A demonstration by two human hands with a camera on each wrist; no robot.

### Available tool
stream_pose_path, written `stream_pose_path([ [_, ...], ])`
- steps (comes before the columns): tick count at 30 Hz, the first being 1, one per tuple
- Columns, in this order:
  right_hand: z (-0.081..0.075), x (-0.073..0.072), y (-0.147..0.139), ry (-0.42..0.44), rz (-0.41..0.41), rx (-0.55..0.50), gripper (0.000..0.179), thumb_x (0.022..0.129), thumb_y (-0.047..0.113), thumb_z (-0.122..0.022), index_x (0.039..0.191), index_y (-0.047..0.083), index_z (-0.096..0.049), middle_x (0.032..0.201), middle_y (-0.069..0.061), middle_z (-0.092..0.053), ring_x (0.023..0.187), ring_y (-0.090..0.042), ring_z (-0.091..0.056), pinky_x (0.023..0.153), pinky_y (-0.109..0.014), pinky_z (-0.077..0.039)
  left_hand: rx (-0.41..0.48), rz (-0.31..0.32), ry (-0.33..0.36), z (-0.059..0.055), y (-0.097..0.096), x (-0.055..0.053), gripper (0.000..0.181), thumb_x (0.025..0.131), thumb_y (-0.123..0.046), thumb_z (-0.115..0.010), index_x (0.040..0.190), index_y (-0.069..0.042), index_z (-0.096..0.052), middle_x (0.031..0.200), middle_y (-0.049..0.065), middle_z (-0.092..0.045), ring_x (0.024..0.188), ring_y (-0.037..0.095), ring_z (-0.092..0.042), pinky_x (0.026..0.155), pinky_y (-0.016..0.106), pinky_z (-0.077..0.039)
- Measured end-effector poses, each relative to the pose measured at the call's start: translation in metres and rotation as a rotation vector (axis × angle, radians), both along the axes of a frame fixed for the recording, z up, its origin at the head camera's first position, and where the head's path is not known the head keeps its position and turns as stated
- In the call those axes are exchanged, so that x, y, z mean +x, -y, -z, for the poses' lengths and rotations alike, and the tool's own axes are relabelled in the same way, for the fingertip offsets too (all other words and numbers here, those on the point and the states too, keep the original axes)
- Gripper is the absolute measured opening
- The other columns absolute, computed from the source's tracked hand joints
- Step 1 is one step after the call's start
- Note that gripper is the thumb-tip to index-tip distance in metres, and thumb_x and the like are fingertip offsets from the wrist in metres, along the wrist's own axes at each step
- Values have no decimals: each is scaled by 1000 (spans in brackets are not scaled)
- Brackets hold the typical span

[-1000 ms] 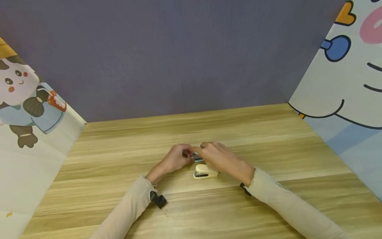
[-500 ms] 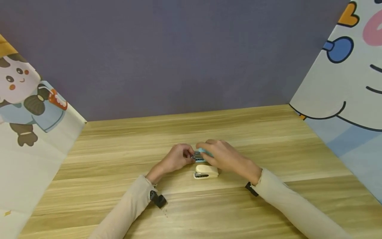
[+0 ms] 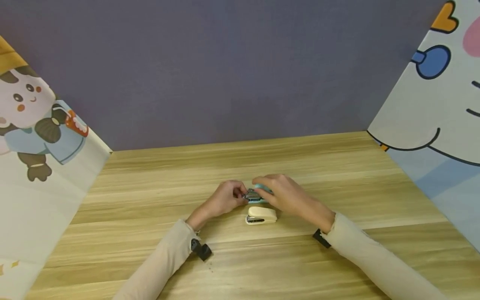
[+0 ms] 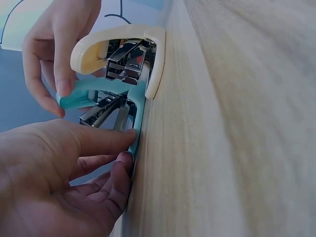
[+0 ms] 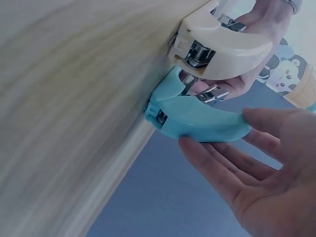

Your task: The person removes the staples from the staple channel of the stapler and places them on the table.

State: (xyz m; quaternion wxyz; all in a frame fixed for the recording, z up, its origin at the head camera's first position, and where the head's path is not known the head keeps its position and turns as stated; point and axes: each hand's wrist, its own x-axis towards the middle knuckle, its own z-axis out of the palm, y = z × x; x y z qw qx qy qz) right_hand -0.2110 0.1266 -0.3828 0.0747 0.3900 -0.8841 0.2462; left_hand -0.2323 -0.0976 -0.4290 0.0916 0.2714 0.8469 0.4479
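A small teal stapler (image 5: 197, 118) stands on the table with its top cover lifted away from its base. My left hand (image 3: 225, 199) pinches the front end of the base between thumb and fingers, clearest in the left wrist view. From the other side, my right hand (image 3: 288, 194) holds the raised cover between thumb and fingers. The metal staple channel (image 4: 101, 111) shows between cover and base. On the near side of it sits a cream stapler (image 3: 262, 214), touched by neither hand. In the head view, the right hand hides much of the teal stapler.
A wood-grain table (image 3: 150, 175) lies under both hands. Behind it rises a dark grey panel (image 3: 232, 75). Side walls with cartoon prints (image 3: 48, 121) stand left and right. Black cameras (image 3: 201, 249) are strapped at the wrists.
My right hand has moved back to the right from over the teal stapler, and its cover now shows raised in that hand. My left hand stays at the front end. The head view shifts slightly.
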Motion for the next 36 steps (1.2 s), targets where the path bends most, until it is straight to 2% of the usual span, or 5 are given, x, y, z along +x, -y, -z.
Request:
stream_pose_path([
  [4, 1, 0, -5, 92, 20, -64, 26, 102, 18, -57, 124, 6, -66, 115, -11, -71, 56, -5, -57, 58, -20, -52, -6, -4, -1, 0, 0, -1, 11, 83, 3, -75, 91, -2, -68, 85, 5, -66, 73, 13, -59, 64, 23, -52],
  [9, 4, -1, -10, 182, 28, -153, 27, 102, 18, -57, 124, 4, -66, 114, -13, -70, 95, -21, -70, 74, -22, -57, -19, -11, -13, 1, 1, -1, 11, 83, 3, -75, 91, -2, -69, 86, 4, -67, 73, 13, -59, 64, 23, -52],
  [16, 9, -5, -18, 246, 40, -257, 20, 100, 15, -62, 118, 8, -67, 116, -12, -70, 97, -18, -68, 78, -29, -59, -29, -13, -11, 2, 1, -3, 12, 83, 3, -76, 91, -3, -69, 87, 4, -67, 73, 12, -59, 65, 23, -52],
  [23, 9, -7, -23, 286, 38, -294, 21, 99, 15, -63, 116, 4, -67, 115, -10, -69, 99, -19, -68, 77, -26, -58, -8, -7, -8, 3, 1, -3, 12, 83, 3, -76, 90, -1, -68, 85, 5, -66, 72, 12, -59, 64, 23, -52],
  [36, 10, -8, -30, 326, 56, -349, 14, 99, 17, -64, 111, 13, -67, 116, -14, -68, 103, -22, -67, 80, -28, -58, -18, 2, -18, 1, -2, -1, 13, 83, 4, -76, 91, -1, -67, 87, 6, -66, 73, 12, -60, 66, 24, -54],
])
